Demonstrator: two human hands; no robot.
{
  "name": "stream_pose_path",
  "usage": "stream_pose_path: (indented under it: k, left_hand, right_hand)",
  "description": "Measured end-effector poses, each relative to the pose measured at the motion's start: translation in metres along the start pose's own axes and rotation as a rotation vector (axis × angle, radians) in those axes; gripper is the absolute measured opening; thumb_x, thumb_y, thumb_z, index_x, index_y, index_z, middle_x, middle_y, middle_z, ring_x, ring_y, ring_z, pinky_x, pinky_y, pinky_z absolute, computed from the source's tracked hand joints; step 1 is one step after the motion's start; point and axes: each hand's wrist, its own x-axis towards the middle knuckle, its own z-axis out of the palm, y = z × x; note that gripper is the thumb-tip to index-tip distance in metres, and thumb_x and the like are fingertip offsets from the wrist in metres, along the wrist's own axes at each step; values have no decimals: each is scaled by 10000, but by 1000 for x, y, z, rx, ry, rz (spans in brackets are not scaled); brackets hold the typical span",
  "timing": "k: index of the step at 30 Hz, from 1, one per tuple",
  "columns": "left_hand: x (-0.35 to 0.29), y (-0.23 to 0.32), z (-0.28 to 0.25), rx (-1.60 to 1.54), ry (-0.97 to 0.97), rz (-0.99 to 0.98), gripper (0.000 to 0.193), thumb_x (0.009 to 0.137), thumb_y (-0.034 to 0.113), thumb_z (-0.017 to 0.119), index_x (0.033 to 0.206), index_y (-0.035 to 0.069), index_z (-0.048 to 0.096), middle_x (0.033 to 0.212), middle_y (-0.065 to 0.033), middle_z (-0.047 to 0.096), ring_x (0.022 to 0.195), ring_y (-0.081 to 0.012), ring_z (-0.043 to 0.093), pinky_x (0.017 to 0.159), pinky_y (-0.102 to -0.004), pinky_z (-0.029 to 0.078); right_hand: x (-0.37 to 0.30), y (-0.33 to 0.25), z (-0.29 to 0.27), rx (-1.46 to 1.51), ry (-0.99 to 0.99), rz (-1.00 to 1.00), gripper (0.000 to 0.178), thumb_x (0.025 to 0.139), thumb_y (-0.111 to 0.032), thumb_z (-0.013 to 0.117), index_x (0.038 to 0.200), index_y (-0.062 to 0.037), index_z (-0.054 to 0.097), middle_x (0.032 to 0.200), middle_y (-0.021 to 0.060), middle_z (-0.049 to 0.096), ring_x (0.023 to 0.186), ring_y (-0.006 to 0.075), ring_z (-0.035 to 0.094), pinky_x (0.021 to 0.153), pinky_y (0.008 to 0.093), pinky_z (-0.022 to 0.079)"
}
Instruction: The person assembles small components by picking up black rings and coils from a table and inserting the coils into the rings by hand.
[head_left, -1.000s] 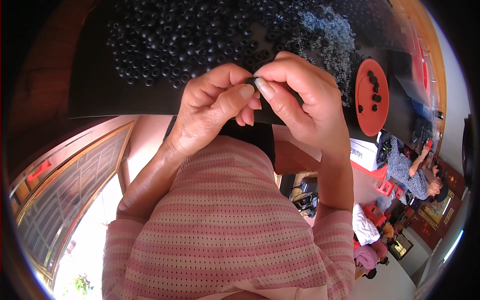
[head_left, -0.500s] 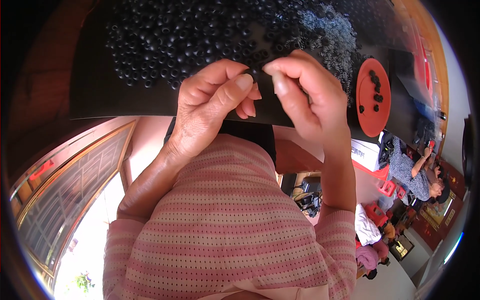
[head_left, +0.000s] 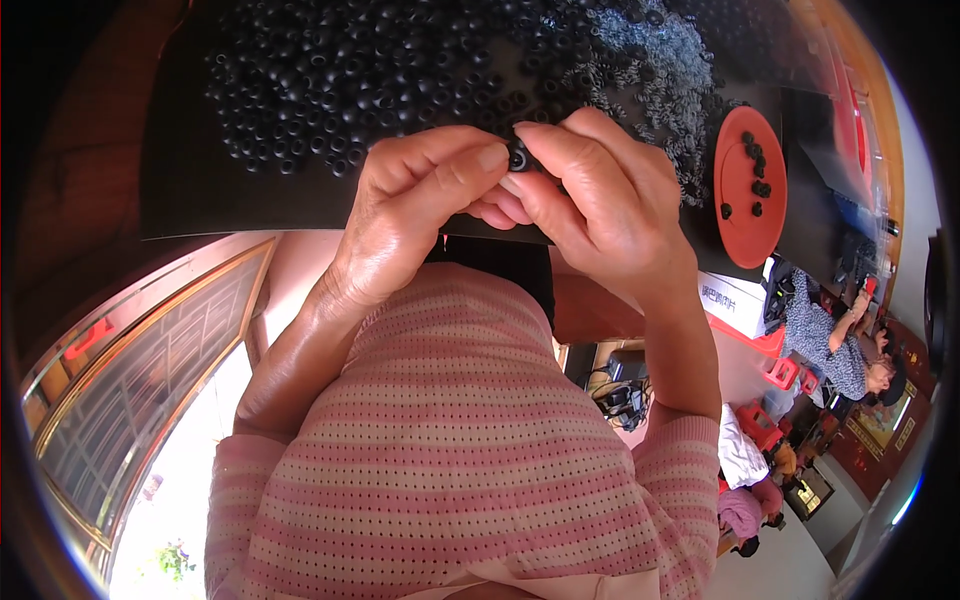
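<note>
"How was each grip?"

"The left hand (head_left: 425, 195) pinched a small black ring (head_left: 518, 158); the right hand (head_left: 612, 190) had thumb and forefinger slightly parted, whether touching, I couldn't tell."

"And the ring?"

"At the left thumb's tip, between the right's parted fingertips."

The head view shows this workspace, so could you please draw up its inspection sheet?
Surface: dark table, loosely strewn
Pieces: black hollow pieces; small pale pieces; orange plate bearing dark lumps
Clutter: white box past the table's near-right edge
Grip: left hand pinches a small black ring; right hand has thumb and forefinger around it, contact unclear
Cables: dark tangle, possibly cables
Surroundings: another person, red stools
</note>
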Motion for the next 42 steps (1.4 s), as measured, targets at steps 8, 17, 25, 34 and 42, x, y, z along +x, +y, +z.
stream_pose_path:
  k: [8, 17, 25, 34, 42]
  left_hand:
    - [-1, 0, 5, 37, -10, -20, 227, 948, 106, 494, 1017, -67, 624, 881, -103, 652, 772, -173, 647, 736, -318, 547]
    - [2, 0, 9, 90, -25, 55, 279, 973, 188, 490, 1059, -55, 599, 866, -96, 644, 758, -157, 636, 712, -288, 537]
    - [1, -2, 8, 137, -71, 5, 363, 957, 338, 517, 954, -18, 587, 755, -81, 618, 563, -88, 508, 511, -220, 412]
    - [-2, 0, 1, 129, -80, -29, 255, 952, 263, 548, 919, 16, 600, 741, -34, 615, 579, -55, 487, 532, -192, 400]
    - [-5, -6, 2, 310, -144, 168, 292, 971, 256, 503, 965, -24, 583, 764, -63, 609, 595, -72, 499, 529, -204, 417]
  right_hand:
    - [0, -1, -5, -17, -6, -23, 274, 626, -55, 749, 844, -27, 585, 673, 42, 483, 488, 180, 536, 393, 289, 429]
    - [-3, -1, -8, 4, -26, -9, 293, 647, -43, 734, 898, -16, 586, 679, 49, 483, 510, 180, 547, 408, 291, 433]
    - [-5, 0, -18, 471, -67, 193, 141, 799, 49, 642, 937, 36, 615, 715, 60, 573, 597, 138, 534, 515, 246, 404]
    - [0, -7, -23, 608, -247, 492, 63, 833, -7, 623, 858, 2, 566, 715, 62, 562, 612, 125, 560, 548, 240, 437]
    - [-1, -4, -21, 568, -305, 565, 28, 874, -26, 592, 882, -6, 574, 748, 6, 546, 670, 62, 502, 594, 204, 412]
